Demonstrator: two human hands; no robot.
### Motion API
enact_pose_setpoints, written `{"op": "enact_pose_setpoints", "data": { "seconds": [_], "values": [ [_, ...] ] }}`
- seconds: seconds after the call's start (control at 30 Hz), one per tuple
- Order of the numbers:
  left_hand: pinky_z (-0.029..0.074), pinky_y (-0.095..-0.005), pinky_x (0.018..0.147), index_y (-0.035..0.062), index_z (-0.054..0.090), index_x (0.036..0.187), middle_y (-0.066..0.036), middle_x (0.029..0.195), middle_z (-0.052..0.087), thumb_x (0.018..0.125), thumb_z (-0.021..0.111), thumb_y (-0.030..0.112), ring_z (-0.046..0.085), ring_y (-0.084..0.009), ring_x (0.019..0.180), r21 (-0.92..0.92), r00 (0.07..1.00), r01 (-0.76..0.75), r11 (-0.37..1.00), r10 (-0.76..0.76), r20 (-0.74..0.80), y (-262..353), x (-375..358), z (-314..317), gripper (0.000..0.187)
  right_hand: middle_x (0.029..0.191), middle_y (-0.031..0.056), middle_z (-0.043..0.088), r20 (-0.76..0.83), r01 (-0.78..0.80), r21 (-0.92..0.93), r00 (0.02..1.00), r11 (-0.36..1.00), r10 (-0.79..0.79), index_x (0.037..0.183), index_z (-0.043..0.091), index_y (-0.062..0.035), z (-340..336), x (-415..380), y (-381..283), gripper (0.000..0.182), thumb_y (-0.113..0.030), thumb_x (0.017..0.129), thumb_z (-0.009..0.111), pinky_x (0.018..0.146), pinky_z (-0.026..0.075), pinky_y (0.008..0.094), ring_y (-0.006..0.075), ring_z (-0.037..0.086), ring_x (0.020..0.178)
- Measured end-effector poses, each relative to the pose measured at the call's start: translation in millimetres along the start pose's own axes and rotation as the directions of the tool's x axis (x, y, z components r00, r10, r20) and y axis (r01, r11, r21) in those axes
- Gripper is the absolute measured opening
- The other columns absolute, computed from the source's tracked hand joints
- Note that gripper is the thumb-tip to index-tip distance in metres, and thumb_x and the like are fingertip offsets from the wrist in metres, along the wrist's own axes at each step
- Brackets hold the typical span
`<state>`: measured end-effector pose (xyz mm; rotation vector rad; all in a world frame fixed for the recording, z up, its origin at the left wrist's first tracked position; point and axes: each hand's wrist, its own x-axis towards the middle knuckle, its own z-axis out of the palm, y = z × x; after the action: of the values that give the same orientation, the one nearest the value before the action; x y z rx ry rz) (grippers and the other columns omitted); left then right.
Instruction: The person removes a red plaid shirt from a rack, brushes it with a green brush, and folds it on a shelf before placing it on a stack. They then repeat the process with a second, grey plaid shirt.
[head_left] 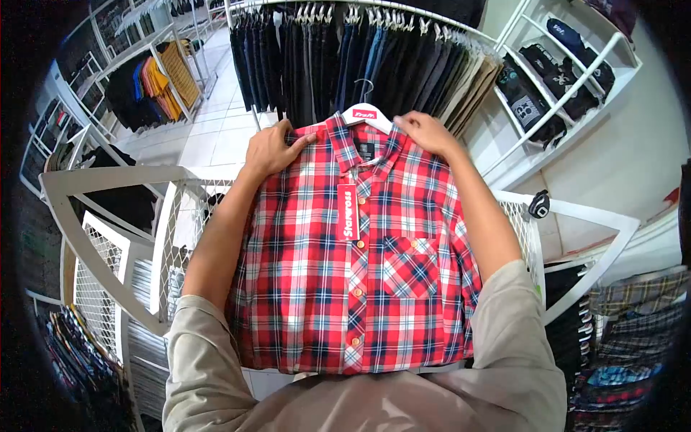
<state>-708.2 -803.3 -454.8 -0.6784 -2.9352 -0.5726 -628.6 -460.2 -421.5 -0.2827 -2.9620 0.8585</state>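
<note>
Grip: left hand (272,150) pinching plaid shirt (309,252) at its left-of-view shoulder, thumb in front | right hand (426,135) pinching the opposite shoulder, beside white hanger (381,124) | shirt: between and below both hands, front up, buttoned, red tag (348,212) hanging below collar, white mesh racks (188,209) either side.

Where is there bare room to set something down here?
Bare tiled floor shows between the hanging trousers and the yellow clothes. It's crowded along the tightly packed trouser row, and the plaid shirt fills the middle.
</note>
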Motion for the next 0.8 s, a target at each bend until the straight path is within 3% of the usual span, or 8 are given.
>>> {"op": "enact_pose_setpoints", "data": {
  "seconds": [0.13, 0.23, 0.3, 0.33, 0.4, 0.43, 0.57, 0.8],
  "values": [
    [0.056, -0.0461, 0.079, 0.0000, 0.068, 0.110, -0.023, 0.091, 0.073, 0.084, 0.054, 0.080, 0.072, -0.0372, 0.089, 0.008, 0.998, -0.037, 0.999, 0.038, -0.043, 2, 2, 1, 0.085, 0.115, 0.0221, 0.071, -0.233, 0.105, 0.128, 0.970, 0.986, -0.073, 0.141, 0.049, 0.0061, 33, 64, -29, 0.078, -0.050, 0.090, 0.066, 0.100, 0.049, 0.0405, 0.0363, 0.065, 0.116],
    [0.056, -0.0462, 0.077, -0.0011, 0.068, 0.110, -0.024, 0.090, 0.072, 0.083, 0.054, 0.080, 0.072, -0.0376, 0.087, -0.001, 0.999, -0.017, 1.000, 0.017, -0.034, 4, 1, -1, 0.087, 0.119, 0.0203, 0.070, -0.259, 0.039, 0.196, 0.966, 0.980, 0.013, 0.141, 0.052, 0.0027, 52, 105, -41, 0.072, -0.045, 0.089, 0.068, 0.104, 0.047, 0.0397, 0.0357, 0.062, 0.121],
    [0.055, -0.0456, 0.080, -0.0006, 0.068, 0.109, -0.024, 0.090, 0.072, 0.085, 0.054, 0.078, 0.072, -0.0366, 0.090, -0.012, 0.999, -0.018, 1.000, 0.017, -0.043, 2, 0, -2, 0.083, 0.118, 0.0203, 0.071, -0.312, 0.019, 0.178, 0.949, 0.984, 0.038, 0.139, 0.056, 0.0000, 63, 118, -46, 0.059, -0.029, 0.090, 0.070, 0.097, 0.053, 0.0391, 0.0339, 0.070, 0.109],
    [0.055, -0.0456, 0.080, -0.0006, 0.068, 0.109, -0.024, 0.090, 0.072, 0.085, 0.054, 0.078, 0.072, -0.0366, 0.090, -0.015, 0.999, -0.013, 1.000, 0.012, -0.044, -1, 0, 0, 0.083, 0.118, 0.0203, 0.071, -0.308, 0.021, 0.175, 0.951, 0.984, 0.035, 0.139, 0.056, 0.0000, 67, 119, -49, 0.059, -0.029, 0.090, 0.070, 0.097, 0.053, 0.0391, 0.0339, 0.070, 0.109],
    [0.054, -0.0454, 0.083, 0.0010, 0.070, 0.107, -0.023, 0.092, 0.072, 0.090, 0.054, 0.071, 0.071, -0.0356, 0.093, -0.172, 0.997, 0.008, 0.985, -0.022, -0.078, -7, 4, 6, 0.074, 0.113, 0.0204, 0.072, -0.207, -0.047, 0.642, 0.950, 0.765, 0.232, 0.136, 0.059, -0.0022, 70, 116, -53, 0.048, -0.013, 0.090, 0.069, 0.081, 0.059, 0.0365, 0.0298, 0.075, 0.089],
    [0.052, -0.0450, 0.086, 0.0026, 0.072, 0.106, -0.022, 0.096, 0.072, 0.094, 0.054, 0.063, 0.070, -0.0355, 0.094, -0.291, 0.999, 0.044, 0.956, -0.049, -0.008, -9, 6, 2, 0.064, 0.108, 0.0198, 0.073, -0.228, -0.041, 0.628, 0.945, 0.777, 0.234, 0.137, 0.059, -0.0026, 68, 114, -55, 0.047, -0.002, 0.091, 0.064, 0.067, 0.060, 0.0331, 0.0251, 0.076, 0.074],
    [0.052, -0.0382, 0.083, 0.0000, 0.071, 0.106, -0.019, 0.095, 0.072, 0.102, 0.056, 0.035, 0.068, -0.0274, 0.089, -0.501, 1.000, 0.028, 0.865, -0.025, 0.012, -18, 19, 0, 0.039, 0.102, 0.0174, 0.073, -0.134, -0.051, 0.678, 0.972, 0.734, 0.191, 0.141, 0.055, -0.0033, 56, 111, -55, 0.049, -0.002, 0.093, 0.063, 0.065, 0.059, 0.0323, 0.0209, 0.074, 0.075],
    [0.051, -0.0386, 0.084, -0.0025, 0.068, 0.107, -0.018, 0.092, 0.070, 0.104, 0.054, 0.033, 0.065, -0.0258, 0.085, -0.543, 0.992, -0.045, 0.838, 0.101, 0.074, -20, 23, 0, 0.038, 0.101, 0.0144, 0.071, -0.015, -0.025, 0.739, 0.998, 0.673, 0.053, 0.143, 0.052, -0.0003, 49, 93, -61, 0.048, -0.001, 0.096, 0.062, 0.062, 0.058, 0.0293, 0.0155, 0.069, 0.074]
  ]
}}
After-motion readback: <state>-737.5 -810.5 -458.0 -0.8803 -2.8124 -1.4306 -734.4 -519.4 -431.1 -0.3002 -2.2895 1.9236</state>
